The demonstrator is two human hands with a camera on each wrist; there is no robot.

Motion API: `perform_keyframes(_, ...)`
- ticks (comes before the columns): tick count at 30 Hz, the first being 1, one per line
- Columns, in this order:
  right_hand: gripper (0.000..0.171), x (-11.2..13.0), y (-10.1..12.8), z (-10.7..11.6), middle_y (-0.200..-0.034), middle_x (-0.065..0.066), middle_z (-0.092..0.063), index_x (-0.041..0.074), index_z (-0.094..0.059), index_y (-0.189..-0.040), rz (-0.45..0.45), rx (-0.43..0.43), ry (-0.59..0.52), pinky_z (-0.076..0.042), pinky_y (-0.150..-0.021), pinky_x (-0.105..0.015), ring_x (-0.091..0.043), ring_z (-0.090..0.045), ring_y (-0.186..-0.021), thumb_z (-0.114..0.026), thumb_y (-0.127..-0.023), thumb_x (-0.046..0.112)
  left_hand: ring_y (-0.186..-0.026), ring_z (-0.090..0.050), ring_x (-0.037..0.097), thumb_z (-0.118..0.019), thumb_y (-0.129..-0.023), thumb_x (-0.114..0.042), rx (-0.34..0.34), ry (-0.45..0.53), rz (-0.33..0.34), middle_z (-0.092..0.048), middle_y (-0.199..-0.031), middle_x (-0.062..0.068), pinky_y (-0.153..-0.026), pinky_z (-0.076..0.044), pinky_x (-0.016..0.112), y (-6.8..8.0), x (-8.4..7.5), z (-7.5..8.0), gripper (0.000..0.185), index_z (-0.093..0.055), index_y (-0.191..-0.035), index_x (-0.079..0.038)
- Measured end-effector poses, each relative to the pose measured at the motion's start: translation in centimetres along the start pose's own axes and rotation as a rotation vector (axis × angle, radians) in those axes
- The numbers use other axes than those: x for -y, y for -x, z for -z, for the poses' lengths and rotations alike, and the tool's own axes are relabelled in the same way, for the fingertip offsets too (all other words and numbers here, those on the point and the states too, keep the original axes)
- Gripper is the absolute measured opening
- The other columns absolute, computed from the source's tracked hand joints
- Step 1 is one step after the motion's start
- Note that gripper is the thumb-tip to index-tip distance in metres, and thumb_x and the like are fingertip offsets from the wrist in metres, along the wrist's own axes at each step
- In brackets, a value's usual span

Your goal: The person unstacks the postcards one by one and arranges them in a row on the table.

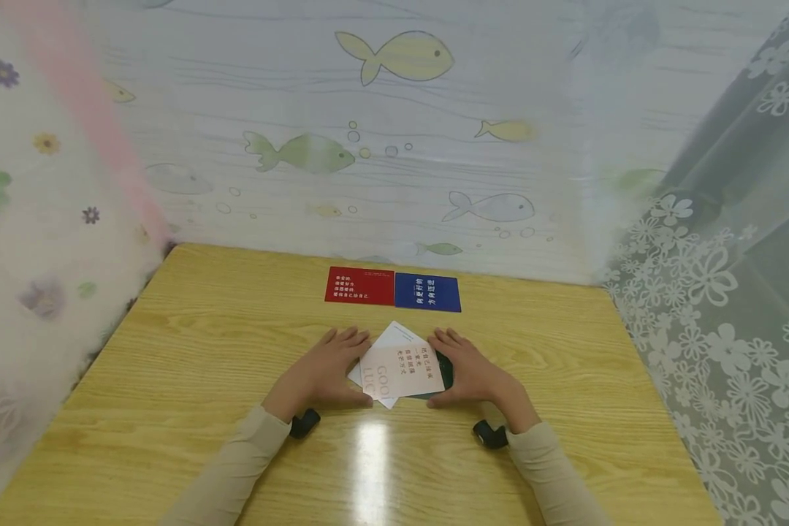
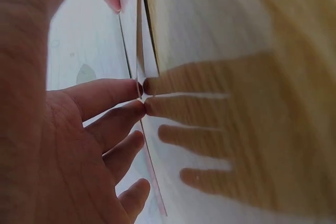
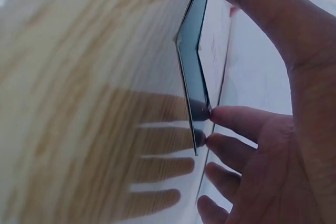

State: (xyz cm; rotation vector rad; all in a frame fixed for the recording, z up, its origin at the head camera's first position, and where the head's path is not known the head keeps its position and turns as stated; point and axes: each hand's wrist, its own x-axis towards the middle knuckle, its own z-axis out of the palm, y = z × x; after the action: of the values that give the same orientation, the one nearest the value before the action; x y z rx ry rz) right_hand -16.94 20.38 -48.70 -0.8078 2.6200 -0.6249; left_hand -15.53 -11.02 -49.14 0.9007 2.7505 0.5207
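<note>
A small, loosely fanned stack of cards lies on the wooden table [image 1: 191,351] between my two hands: a pale pink card [image 1: 401,369] on top, a white card [image 1: 397,334] under it and a dark green card [image 1: 444,371] showing at the right. My left hand [image 1: 325,369] lies flat against the stack's left side. In the left wrist view its fingertips [image 2: 137,88] touch the card edges [image 2: 137,51]. My right hand [image 1: 470,369] flanks the right side, and its fingertips [image 3: 218,114] touch the dark green card [image 3: 193,77].
A red card [image 1: 359,286] and a blue card [image 1: 427,291] lie side by side farther back on the table. Curtains with fish and flower prints close in the back, left and right. Bare wood surrounds the stack.
</note>
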Motion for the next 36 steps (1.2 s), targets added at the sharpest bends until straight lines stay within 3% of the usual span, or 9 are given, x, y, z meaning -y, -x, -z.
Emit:
perform_keyframes(21, 0.097, -0.2, 1.0, -0.1, -0.167, -0.019, -0.024, 0.005, -0.050, -0.146, -0.055, -0.070, 0.006, -0.022, -0.125, -0.058, -0.040, -0.013, -0.156, -0.092, -0.069, 0.047, -0.151, -0.035, 0.028, -0.085, -0.073, -0.054, -0.049, 0.087, 0.029, -0.042, -0.160, 0.009, -0.127, -0.024, 0.047, 0.1, -0.1, -0.3, 0.091, -0.057, -0.145, -0.005)
perform_keyframes(30, 0.095, -0.4, 1.3, 0.0, -0.163, -0.022, -0.032, 0.003, -0.053, -0.141, -0.001, -0.103, -0.010, -0.024, -0.124, -0.059, -0.044, -0.019, -0.154, -0.095, -0.066, 0.044, -0.150, -0.037, 0.030, -0.085, -0.073, -0.050, -0.070, 0.096, 0.027, -0.044, -0.159, 0.008, -0.124, -0.026, 0.053, 0.1, 0.0, -0.4, 0.088, -0.058, -0.144, -0.005)
perform_keyframes(36, 0.098, -0.7, 1.7, -0.1, -0.164, -0.019, -0.032, 0.006, -0.053, -0.143, 0.012, -0.128, -0.046, -0.023, -0.124, -0.060, -0.042, -0.018, -0.155, -0.095, -0.065, 0.048, -0.152, -0.033, 0.029, -0.082, -0.075, -0.057, -0.054, 0.053, 0.025, -0.041, -0.161, 0.006, -0.126, -0.022, 0.055, 0.2, 0.4, -0.4, 0.093, -0.053, -0.149, -0.009)
